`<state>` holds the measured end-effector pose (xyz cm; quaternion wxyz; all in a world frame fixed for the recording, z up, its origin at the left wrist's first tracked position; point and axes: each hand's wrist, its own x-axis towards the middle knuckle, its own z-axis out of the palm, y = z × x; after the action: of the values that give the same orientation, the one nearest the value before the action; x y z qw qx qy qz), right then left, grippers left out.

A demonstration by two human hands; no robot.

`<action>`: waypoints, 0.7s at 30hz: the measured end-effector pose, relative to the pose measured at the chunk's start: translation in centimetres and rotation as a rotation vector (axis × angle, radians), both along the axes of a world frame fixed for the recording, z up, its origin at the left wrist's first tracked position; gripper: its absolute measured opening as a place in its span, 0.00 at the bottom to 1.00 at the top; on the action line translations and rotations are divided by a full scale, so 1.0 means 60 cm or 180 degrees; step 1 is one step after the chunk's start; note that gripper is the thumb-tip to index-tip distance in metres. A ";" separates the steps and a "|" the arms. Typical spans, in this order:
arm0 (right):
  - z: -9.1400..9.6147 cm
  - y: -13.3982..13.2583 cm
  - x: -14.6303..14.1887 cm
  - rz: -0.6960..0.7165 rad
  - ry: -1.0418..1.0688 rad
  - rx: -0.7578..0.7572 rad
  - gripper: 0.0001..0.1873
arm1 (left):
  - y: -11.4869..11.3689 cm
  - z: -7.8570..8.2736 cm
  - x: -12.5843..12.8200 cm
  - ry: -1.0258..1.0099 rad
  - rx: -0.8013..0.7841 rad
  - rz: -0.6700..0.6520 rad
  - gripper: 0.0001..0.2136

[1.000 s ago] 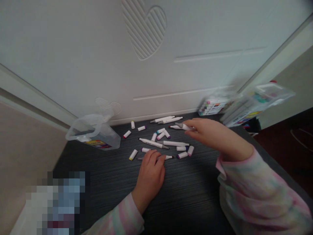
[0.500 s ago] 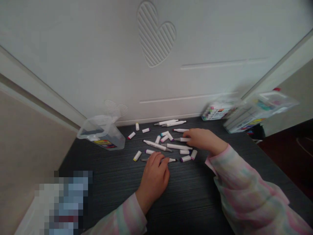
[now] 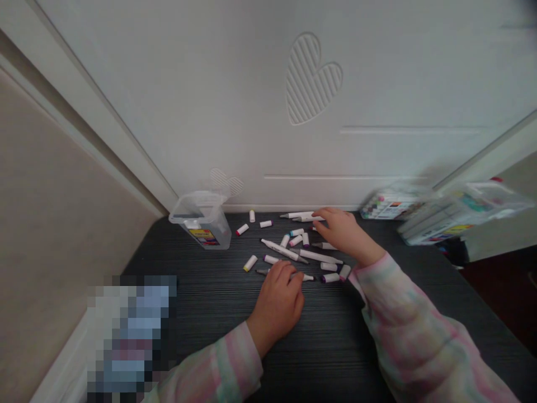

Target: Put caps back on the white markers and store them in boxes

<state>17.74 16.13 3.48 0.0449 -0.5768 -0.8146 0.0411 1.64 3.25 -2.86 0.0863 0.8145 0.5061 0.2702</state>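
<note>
My left hand [image 3: 277,302] lies over a white dual-tip marker [image 3: 308,277], its fingers slightly apart and bent across the barrel; the marker's middle is hidden under them. My right hand [image 3: 346,235] is above the right side of the pile, thumb and forefinger parted at the right end of two uncapped white markers [image 3: 296,215] near the back. Between the hands are more uncapped markers, one white marker [image 3: 321,256] among them. Loose white caps with coloured ends lie about, including a red-ended cap [image 3: 242,229] and a yellow-ended cap [image 3: 250,263].
A clear plastic case [image 3: 216,226] stands open at the left on the dark wood-grain table [image 3: 201,302]. At the right back are a pack of markers [image 3: 388,204] and a larger clear case [image 3: 444,221]. A white panel with a heart relief [image 3: 312,84] rises behind.
My right hand has left the grey-tipped marker on the right and moved back toward the two rear markers, its fingers parting. My left hand stays on its marker. The view has shifted.
</note>
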 end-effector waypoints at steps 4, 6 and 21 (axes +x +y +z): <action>-0.022 0.014 -0.015 -0.0084 -0.0017 -0.0032 0.17 | 0.000 -0.002 -0.001 -0.0036 0.0061 -0.0004 0.12; -0.030 0.018 -0.015 -0.0123 -0.0054 -0.0081 0.16 | 0.000 -0.002 -0.001 -0.0041 0.0066 -0.0008 0.12; -0.054 0.023 -0.006 -0.0382 0.0018 -0.0051 0.14 | 0.000 -0.001 -0.001 -0.0028 -0.0001 -0.0022 0.12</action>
<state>17.38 17.53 0.24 0.0449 -0.6248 -0.7781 0.0464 1.56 3.23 -2.92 0.0895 0.8151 0.5029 0.2734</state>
